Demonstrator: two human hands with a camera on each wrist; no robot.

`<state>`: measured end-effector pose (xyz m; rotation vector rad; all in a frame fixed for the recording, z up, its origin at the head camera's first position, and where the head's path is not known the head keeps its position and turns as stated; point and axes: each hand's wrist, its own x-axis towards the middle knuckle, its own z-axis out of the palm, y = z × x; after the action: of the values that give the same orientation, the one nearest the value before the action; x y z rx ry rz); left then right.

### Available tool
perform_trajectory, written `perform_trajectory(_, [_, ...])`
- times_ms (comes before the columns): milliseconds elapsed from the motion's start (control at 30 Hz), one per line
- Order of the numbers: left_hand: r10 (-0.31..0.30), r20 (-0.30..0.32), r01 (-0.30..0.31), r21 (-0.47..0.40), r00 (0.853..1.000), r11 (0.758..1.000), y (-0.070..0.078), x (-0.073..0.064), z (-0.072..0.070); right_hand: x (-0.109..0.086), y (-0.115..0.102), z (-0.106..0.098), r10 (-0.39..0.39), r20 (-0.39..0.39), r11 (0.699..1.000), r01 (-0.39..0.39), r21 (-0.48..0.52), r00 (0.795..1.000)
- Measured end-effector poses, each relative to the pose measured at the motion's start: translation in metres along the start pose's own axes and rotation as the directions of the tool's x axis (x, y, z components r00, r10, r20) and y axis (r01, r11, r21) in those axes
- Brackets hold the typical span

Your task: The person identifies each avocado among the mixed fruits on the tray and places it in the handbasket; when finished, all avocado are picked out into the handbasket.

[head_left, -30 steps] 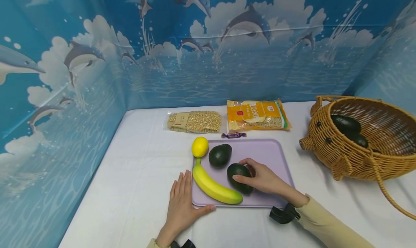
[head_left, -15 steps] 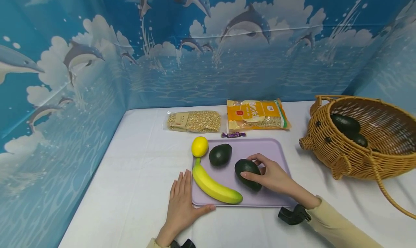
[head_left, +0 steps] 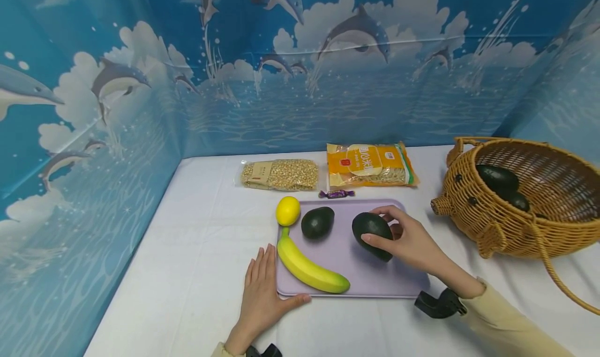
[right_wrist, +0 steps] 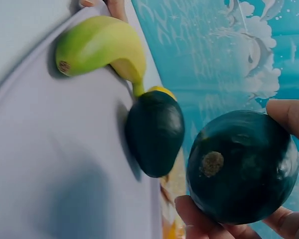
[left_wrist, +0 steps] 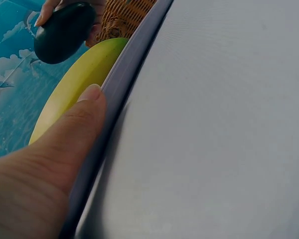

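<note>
My right hand [head_left: 412,241] grips a dark green avocado [head_left: 372,234] between thumb and fingers, over the right part of the lilac tray [head_left: 323,281]. In the right wrist view the held avocado [right_wrist: 244,167] shows its stem scar, and a shadow lies on the tray below. My left hand [head_left: 264,292] rests with straight fingers along the tray's left edge, its thumb [left_wrist: 77,124] at the front rim. On the tray lie a second avocado [head_left: 317,223] and a yellow banana [head_left: 309,268] with a greenish tip. A lemon [head_left: 288,211] sits at the tray's back left corner.
A wicker pig-shaped basket [head_left: 506,232] with avocados [head_left: 498,179] inside stands at the right, its rope handle hanging forward. Behind the tray lie a bag of grains [head_left: 295,174], an orange food packet [head_left: 370,164] and a purple wrapped candy [head_left: 336,194]. A dolphin-printed curtain [head_left: 290,112] borders the table.
My right hand has lifted the avocado and carried it right and away from me, off its spot beside the banana. The left hand has stayed in place.
</note>
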<state>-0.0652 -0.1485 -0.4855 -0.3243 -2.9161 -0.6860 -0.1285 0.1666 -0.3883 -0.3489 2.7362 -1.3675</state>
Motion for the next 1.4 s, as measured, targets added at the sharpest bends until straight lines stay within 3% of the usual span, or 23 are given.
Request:
perform_trajectory(533, [-0.013,0.008,0.013,-0.012,1.0,1.0,0.0,0.0,0.001,-0.005,-0.007,-0.043,-0.043,-0.143,0.997,0.034,-0.07,0.989])
perform_trajectory(800, [-0.013,0.006,0.013,-0.015,1.0,1.0,0.001,0.0,0.0,-0.013,0.0,-0.073,-0.004,-0.227,0.998,-0.011,-0.065,0.974])
perform_trajectory(1067, [-0.02,0.015,0.021,-0.009,1.0,1.0,0.002,0.0,-0.001,-0.023,0.007,-0.108,0.052,-0.317,0.99,-0.09,-0.104,0.947])
perform_trajectory(1400, [-0.014,0.012,0.014,-0.008,1.0,1.0,0.001,0.0,0.0,-0.033,0.022,-0.133,0.094,-0.449,0.978,-0.166,-0.124,0.889])
